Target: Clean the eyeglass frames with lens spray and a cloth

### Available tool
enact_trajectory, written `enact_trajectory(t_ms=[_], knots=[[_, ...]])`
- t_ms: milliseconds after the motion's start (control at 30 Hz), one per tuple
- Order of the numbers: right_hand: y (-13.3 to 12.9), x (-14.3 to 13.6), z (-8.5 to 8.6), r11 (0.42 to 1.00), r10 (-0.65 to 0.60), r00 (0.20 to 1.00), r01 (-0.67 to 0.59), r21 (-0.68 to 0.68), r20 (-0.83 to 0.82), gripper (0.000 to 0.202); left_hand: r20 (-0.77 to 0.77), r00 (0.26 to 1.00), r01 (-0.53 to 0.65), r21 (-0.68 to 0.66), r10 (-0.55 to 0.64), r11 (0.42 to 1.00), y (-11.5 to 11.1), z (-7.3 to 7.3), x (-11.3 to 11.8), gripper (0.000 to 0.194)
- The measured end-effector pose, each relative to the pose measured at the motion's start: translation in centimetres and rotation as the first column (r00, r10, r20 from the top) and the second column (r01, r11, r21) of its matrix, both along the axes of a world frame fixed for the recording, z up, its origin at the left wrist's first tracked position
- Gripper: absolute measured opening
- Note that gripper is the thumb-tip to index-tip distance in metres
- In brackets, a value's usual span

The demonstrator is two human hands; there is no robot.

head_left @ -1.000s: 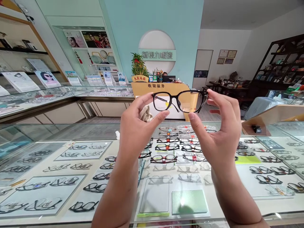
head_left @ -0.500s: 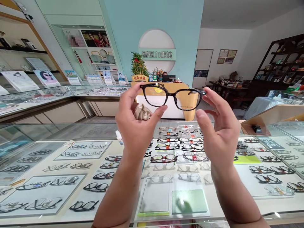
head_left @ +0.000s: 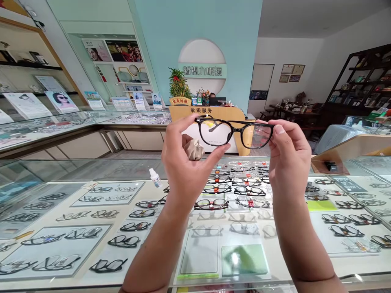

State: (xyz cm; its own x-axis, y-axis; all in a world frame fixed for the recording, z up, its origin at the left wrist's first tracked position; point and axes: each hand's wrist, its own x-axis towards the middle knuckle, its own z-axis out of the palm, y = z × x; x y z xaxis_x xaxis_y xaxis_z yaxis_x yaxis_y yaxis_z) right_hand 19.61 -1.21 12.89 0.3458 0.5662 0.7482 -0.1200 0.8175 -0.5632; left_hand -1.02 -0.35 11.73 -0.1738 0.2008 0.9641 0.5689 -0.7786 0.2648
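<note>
Black-framed glasses are held up between my two hands, lenses facing me, above the glass counter. My left hand grips the frame's left end, its thumb under the left lens, and also keeps a crumpled beige cloth against the palm. The thumb and fingers of my right hand pinch the right end of the frame near the hinge.
Below lies a glass display counter with several rows of glasses. A small white bottle stands on it, left of my left forearm. Further back is a wooden cash desk, with a person's head partly visible behind it.
Both hands and the glasses have shifted right and slightly down. The right thumb, apart from the frame before, now presses on its right end. The white bottle is more exposed.
</note>
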Motion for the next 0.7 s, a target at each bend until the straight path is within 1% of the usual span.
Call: enact_trajectory(t_ms=[133,233,333,467,533,633,700], knots=[[-0.3,0.2,0.4,0.994,0.099,0.994,-0.100,-0.031,-0.035,0.019,-0.006,1.000,0.012,-0.015,-0.012,1.000,0.1,-0.2,-0.1,0.085],[-0.2,0.5,0.5,0.989,0.135,0.990,-0.137,-0.056,-0.045,0.020,0.008,0.999,0.033,-0.042,-0.033,0.999,0.1,-0.3,-0.1,0.086],[0.0,0.7,0.4,0.988,0.138,0.990,-0.140,-0.070,-0.027,0.022,0.044,0.997,0.072,-0.075,-0.068,0.995,-0.3,0.0,0.1,0.085],[0.4,0.9,0.1,0.991,0.122,0.992,-0.121,-0.059,0.010,0.022,0.096,0.987,0.142,-0.129,-0.130,0.981,-1.2,0.7,0.3,0.085],[0.5,1.0,0.0,0.991,0.126,0.992,-0.125,-0.053,0.022,0.021,0.112,0.982,0.171,-0.165,-0.154,0.971,-1.5,1.0,0.4,0.082],[0.7,1.2,-0.1,0.990,0.133,0.990,-0.131,-0.055,0.039,0.022,0.138,0.973,0.212,-0.207,-0.186,0.955,-1.6,1.2,0.4,0.076],[0.8,1.2,-0.2,0.990,0.125,0.990,-0.121,-0.065,0.061,0.024,0.168,0.964,0.242,-0.219,-0.208,0.945,-1.6,1.2,0.3,0.077]])
